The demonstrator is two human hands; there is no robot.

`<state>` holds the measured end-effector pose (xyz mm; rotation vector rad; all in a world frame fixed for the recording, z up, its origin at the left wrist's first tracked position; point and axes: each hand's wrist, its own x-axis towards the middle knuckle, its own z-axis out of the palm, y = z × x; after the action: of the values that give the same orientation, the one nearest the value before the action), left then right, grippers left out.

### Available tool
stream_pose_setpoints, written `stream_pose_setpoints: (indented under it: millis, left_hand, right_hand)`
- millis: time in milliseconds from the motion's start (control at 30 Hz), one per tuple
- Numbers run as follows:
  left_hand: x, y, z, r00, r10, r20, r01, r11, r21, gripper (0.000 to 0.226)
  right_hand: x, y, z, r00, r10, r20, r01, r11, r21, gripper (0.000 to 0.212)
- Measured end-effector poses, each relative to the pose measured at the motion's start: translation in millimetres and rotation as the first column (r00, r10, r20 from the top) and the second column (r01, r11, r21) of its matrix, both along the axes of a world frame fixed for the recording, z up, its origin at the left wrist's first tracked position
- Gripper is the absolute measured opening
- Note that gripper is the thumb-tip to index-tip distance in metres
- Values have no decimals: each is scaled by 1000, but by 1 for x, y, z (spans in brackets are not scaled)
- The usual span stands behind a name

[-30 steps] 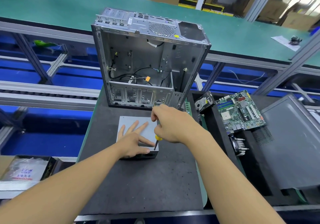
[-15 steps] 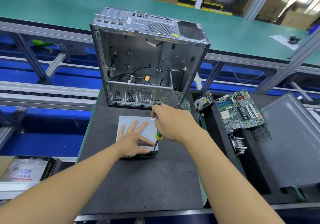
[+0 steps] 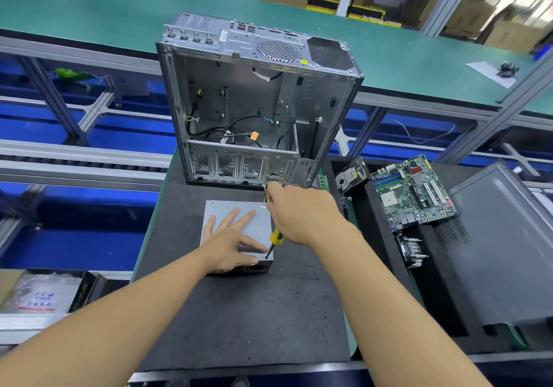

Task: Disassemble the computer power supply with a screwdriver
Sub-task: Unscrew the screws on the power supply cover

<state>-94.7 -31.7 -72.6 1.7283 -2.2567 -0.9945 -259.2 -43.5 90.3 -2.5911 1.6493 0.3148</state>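
In the head view, the power supply [image 3: 259, 227], a grey metal box, lies flat on the dark mat [image 3: 254, 312], just in front of the open, gutted case [image 3: 254, 102]. The left hand [image 3: 229, 246] presses on its lid with fingers straight and spread, and the thumb lies along the near edge. The right hand [image 3: 299, 216] is clamped round the screwdriver [image 3: 273, 235], which slants down to the lid's near right corner. The tip seems to sit on a screw there, though the screw itself is too small to make out. The two hands are close together but not touching. A bundle of wires [image 3: 270, 181] leaves the far side of the box, partly hidden by the right hand. To the right, well apart, lie a drive [image 3: 351, 174], a motherboard [image 3: 413, 192] and a grey panel [image 3: 502, 252]. The box looks stiff and fairly heavy for its size. Its smooth sheet metal would probably slide or twist on the mat under the screwdriver's torque, so a flat palm pressing down suits it. To lift it, grip the side walls rather than the wires. The sheet edges and vent cut-outs may be sharp.
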Motion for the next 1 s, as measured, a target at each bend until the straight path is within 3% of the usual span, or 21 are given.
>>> stream_pose_setpoints:
  millis: [300,533,667,833,1000]
  left_hand:
    - [1,0,-5,1000,1,7,-1,1000,-7,37]
    - [0,-2,-7,1000,-1,10,1,1000,0,37]
    - [0,-2,-5,1000,-2,10,2,1000,-7,37]
    - [0,-1,-3,1000,8,5,-8,1000,-1,32]
    - [0,-1,-4,1000,9,-3,-9,1000,2,35]
  right_hand:
    - [-3,-2,3,996,26,88,-38,989,142,30]
    - [-1,1,3,1000,-3,30,1,998,57,33]
    - [1,3,5,1000,-9,13,9,998,54,16]
    - [0,1,10,997,-17,70,5,985,170,30]
    - [0,1,5,998,14,62,-24,988,154,30]
